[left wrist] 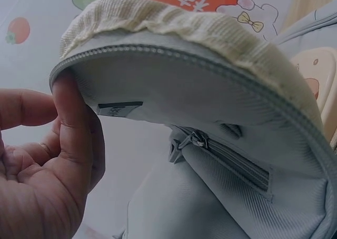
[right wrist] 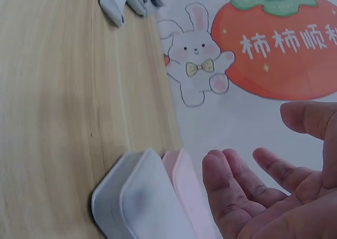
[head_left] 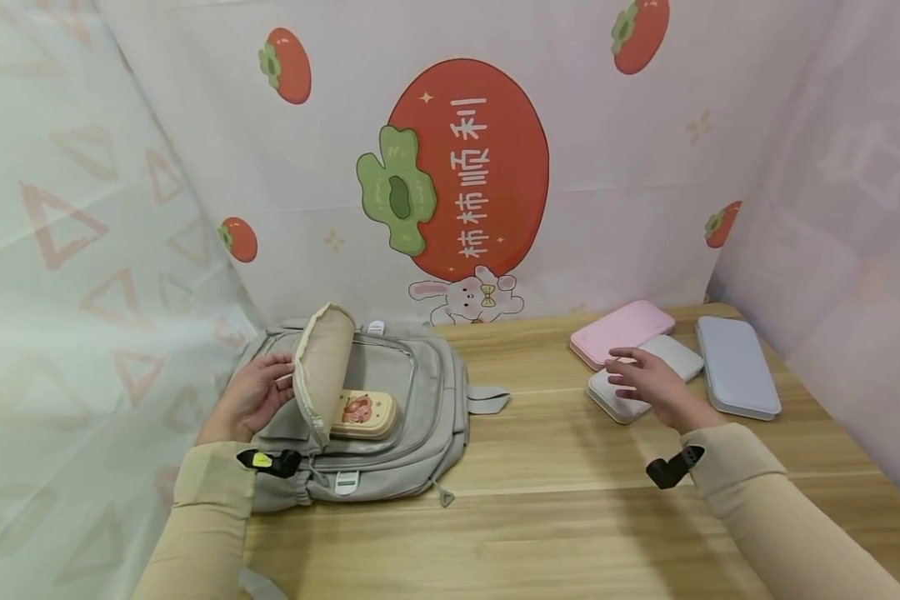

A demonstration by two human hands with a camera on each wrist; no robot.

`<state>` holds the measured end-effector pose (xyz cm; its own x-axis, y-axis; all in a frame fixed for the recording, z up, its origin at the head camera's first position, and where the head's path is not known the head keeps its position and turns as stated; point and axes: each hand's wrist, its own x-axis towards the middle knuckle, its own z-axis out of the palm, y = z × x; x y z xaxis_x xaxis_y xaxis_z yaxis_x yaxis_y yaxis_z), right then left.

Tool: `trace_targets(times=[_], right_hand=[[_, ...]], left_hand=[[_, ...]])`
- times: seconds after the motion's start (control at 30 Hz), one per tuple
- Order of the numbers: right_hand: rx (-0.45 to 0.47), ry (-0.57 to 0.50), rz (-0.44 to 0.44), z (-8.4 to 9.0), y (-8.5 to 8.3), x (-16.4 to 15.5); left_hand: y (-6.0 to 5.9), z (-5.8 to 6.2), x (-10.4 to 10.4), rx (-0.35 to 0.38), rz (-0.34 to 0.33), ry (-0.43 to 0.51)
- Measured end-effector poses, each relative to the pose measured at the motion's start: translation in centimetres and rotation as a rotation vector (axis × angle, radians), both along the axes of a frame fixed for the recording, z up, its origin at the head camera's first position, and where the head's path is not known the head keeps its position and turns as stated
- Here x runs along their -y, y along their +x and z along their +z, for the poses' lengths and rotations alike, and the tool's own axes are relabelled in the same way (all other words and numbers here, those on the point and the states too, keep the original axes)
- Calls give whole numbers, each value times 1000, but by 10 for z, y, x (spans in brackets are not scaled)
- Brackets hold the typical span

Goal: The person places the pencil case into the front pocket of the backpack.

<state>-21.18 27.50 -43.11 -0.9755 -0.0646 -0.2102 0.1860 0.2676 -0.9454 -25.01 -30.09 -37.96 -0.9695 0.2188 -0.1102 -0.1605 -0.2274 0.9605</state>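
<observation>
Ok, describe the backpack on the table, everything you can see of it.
The pale grey fabric backpack lies flat on the left of the wooden table, front up. Its cream ribbed front flap is unzipped and lifted upright by the left hand, thumb on the zipper edge. Inside the flap sits a small zipped pocket. A cream pencil case with a cartoon picture rests in the opening. Grey straps trail right.

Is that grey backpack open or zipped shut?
Open: the left hand holds the grey fabric backpack's flap up, showing a beige case inside.
</observation>
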Motion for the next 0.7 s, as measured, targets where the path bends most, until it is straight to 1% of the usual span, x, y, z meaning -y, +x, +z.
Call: trace_targets(times=[0.27,0.57,0.7], right_hand=[[-3,41,-28,-5,4,-29],[-28,30,-32,-2,13,-59],[-36,14,-37,-3,18,-70]], left_hand=[[0,0,1,10,11,-10],[1,0,2,27,22,2],[1,0,2,18,12,5]])
